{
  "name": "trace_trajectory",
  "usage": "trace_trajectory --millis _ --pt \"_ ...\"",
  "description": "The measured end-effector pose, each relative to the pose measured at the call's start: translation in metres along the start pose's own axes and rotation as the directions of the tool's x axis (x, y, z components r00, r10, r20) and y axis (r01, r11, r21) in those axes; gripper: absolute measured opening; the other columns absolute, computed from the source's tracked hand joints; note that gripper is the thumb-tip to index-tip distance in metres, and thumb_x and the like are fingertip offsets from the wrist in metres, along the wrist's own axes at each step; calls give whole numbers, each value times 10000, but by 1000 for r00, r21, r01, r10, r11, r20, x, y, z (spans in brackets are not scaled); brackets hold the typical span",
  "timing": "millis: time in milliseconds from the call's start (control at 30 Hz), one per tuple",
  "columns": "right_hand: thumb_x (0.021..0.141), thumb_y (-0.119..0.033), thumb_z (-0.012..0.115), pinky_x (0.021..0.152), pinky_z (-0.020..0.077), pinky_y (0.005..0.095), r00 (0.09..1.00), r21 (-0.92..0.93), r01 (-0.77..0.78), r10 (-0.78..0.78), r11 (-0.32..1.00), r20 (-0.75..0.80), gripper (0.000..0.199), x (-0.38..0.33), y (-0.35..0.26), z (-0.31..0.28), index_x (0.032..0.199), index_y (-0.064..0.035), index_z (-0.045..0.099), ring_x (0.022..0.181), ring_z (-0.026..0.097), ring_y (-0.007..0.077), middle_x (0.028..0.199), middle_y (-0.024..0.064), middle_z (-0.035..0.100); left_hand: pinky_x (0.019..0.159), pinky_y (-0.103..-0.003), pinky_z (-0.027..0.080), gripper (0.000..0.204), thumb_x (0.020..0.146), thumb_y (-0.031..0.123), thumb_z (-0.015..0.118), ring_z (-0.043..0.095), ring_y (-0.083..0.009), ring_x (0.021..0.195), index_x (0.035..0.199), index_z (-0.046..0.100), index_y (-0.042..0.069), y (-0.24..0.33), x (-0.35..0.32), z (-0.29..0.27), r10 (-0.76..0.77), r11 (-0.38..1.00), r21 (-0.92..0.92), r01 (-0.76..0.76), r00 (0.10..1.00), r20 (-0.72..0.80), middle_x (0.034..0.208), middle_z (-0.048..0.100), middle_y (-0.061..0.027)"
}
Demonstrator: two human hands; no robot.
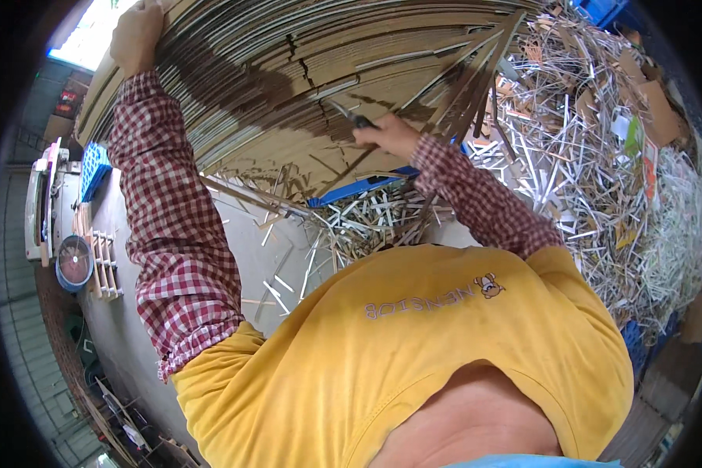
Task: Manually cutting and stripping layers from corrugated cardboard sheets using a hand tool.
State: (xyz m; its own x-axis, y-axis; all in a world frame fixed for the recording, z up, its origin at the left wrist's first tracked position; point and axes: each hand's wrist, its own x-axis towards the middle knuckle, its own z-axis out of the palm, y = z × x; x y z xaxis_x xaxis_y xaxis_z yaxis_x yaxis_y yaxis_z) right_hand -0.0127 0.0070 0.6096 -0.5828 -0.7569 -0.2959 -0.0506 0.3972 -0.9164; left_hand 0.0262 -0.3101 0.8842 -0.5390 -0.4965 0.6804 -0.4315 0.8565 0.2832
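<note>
My left hand (136, 35) gripping the cardboard stack's (288, 78) far edge, fingers wrapped over it, my right hand (390, 134) clamped on a dark-handled tool (349, 115) against the stack's face, offcut strips (585, 156) heaped right of the stack.

1. The person wears a mustard-yellow top with a wide rounded neckline; it fills the lower middle of the view.
2. A small pale printed motif with a tiny cartoon figure sits on the chest of the top.
3. Separate over-sleeves in a red-and-white check cover both forearms.
4. The left sleeve (175, 234) ends in a gathered, elasticated cuff at the upper arm, over the yellow fabric.
5. The right sleeve (476, 199) has a snug band at the wrist.
6. Both hands are bare, without gloves.
</note>
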Motion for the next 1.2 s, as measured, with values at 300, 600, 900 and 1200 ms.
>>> trace_trajectory --millis 300,600,900,1200 --pt "775 -409 569 642 458 307 999 -15 -48 48 999 -8 414 59 -4 5 814 -4 645 735 550 170 833 89 621 483 -389 335 258 827 73 452 336 -211 482 636 403 -93 13 -12 -7 29 973 -227 -45 997 -72 552 372 -175" --pt "752 -287 560 744 424 349 966 -151 95 -128 984 -224 325 -12 -6 40 895 2 602 830 583 299 855 156 616 444 -411 348 464 887 304 420 377 -239 439 648 456 -93 6 -3 -2 55 980 -188 -73 994 -98 550 438 -183" --pt "729 -303 579 657 446 402 967 -424 -199 246 883 58 370 -157 181 -12 915 17 554 730 582 310 766 195 587 636 -411 403 482 846 461 368 517 -322 703 837 589 32 -4 5 6 4 1000 3 -4 999 -34 770 564 -177" --pt "760 -400 566 550 408 331 944 -135 298 -271 945 186 392 -36 91 10 808 -12 593 549 495 187 623 94 555 490 -409 371 503 886 319 423 399 -262 463 613 459 -101 9 -6 2 59 985 -153 -78 990 -128 540 434 -196"
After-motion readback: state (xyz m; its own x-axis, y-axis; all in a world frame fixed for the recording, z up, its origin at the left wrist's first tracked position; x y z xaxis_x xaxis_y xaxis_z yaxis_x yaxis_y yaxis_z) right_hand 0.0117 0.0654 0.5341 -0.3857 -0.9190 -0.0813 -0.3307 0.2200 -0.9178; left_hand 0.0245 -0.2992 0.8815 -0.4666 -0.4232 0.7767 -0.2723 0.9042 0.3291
